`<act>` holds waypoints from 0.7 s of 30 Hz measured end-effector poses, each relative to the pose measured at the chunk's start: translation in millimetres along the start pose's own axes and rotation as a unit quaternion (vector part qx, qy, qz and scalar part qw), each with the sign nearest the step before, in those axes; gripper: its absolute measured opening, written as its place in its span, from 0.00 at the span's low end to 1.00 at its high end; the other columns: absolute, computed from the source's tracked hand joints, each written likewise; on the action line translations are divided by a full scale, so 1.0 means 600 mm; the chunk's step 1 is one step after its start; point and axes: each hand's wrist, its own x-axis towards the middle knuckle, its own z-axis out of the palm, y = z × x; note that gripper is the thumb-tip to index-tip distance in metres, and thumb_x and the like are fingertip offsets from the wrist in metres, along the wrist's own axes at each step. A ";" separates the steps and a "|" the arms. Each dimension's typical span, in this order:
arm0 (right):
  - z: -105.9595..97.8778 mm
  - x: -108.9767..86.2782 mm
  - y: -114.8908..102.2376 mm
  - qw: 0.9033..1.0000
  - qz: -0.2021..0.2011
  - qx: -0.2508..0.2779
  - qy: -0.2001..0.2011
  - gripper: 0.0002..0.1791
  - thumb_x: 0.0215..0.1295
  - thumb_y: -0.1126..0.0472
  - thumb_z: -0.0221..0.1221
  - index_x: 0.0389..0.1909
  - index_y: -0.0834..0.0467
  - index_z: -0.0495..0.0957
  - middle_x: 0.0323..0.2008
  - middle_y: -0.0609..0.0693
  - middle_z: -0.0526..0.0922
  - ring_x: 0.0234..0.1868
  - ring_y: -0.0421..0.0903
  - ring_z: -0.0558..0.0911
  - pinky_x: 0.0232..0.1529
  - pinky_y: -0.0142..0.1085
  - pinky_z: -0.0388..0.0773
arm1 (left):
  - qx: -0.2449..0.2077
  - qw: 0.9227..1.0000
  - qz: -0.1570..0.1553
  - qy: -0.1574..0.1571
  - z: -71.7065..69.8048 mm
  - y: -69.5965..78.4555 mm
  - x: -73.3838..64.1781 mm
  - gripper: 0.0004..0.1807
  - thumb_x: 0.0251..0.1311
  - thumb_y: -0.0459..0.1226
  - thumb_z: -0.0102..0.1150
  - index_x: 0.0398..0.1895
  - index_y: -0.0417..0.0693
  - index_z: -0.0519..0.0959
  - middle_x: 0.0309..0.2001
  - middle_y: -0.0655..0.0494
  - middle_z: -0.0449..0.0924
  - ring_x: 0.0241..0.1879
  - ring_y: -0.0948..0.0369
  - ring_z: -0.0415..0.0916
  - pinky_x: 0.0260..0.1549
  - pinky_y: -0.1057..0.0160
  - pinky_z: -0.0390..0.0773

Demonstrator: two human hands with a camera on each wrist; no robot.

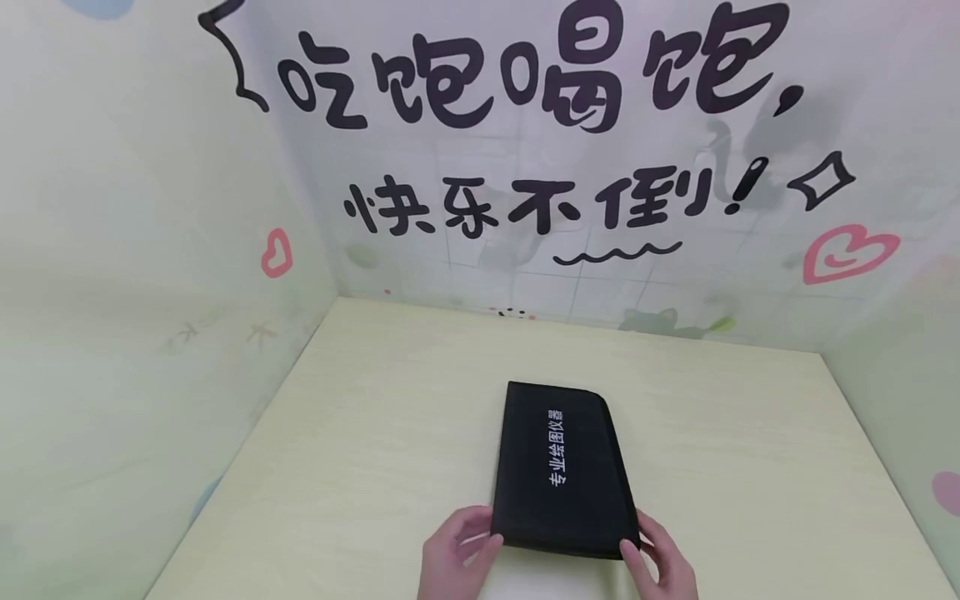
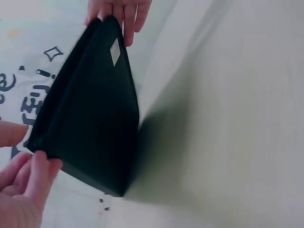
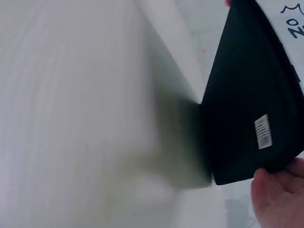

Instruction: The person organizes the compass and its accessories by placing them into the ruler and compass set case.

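Observation:
A flat black case [image 1: 528,467] with white Chinese lettering reading as drawing instruments lies between both hands in the head view. My left hand [image 1: 457,554] grips its near left corner, thumb at the edge and fingers along the side. At the near right corner, my right hand [image 1: 663,562] holds it between thumb and fingers. The near edge is tipped up off the tabletop, while the far edge stays down at the surface. A white barcode label [image 3: 262,131] shows on its underside in the right wrist view.
The pale wood-grain tabletop [image 1: 360,433] extends around the case. A back wall [image 1: 465,275] printed with black lettering closes off the far side, and light printed walls stand at left [image 1: 150,375] and right [image 1: 900,400].

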 end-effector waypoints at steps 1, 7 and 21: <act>0.002 0.001 0.006 1.000 0.012 -0.026 -0.009 0.21 0.61 0.60 0.57 0.53 0.67 0.72 0.49 0.53 0.78 0.49 0.35 0.74 0.45 0.33 0.75 | 0.004 1.000 -0.013 -0.011 0.002 -0.006 -0.002 0.16 0.49 0.31 0.63 0.42 0.35 0.75 0.39 0.42 0.80 0.38 0.63 0.79 0.36 0.68 0.79; 0.012 0.013 0.043 0.988 0.067 -0.107 -0.086 0.29 0.61 0.52 0.56 0.58 0.66 0.67 0.56 0.64 0.71 0.44 0.50 0.74 0.35 0.35 0.74 | -0.004 0.995 -0.088 -0.050 0.007 -0.045 0.003 0.20 0.50 0.29 0.61 0.48 0.29 0.72 0.42 0.38 0.77 0.43 0.49 0.78 0.39 0.66 0.78; 0.043 0.020 0.089 0.987 0.045 -0.140 -0.070 0.25 0.56 0.68 0.59 0.54 0.73 0.66 0.54 0.67 0.70 0.31 0.40 0.72 0.26 0.27 0.69 | 0.080 0.982 -0.166 -0.037 0.030 -0.087 0.031 0.20 0.51 0.31 0.60 0.48 0.32 0.72 0.44 0.43 0.76 0.47 0.47 0.75 0.43 0.54 0.76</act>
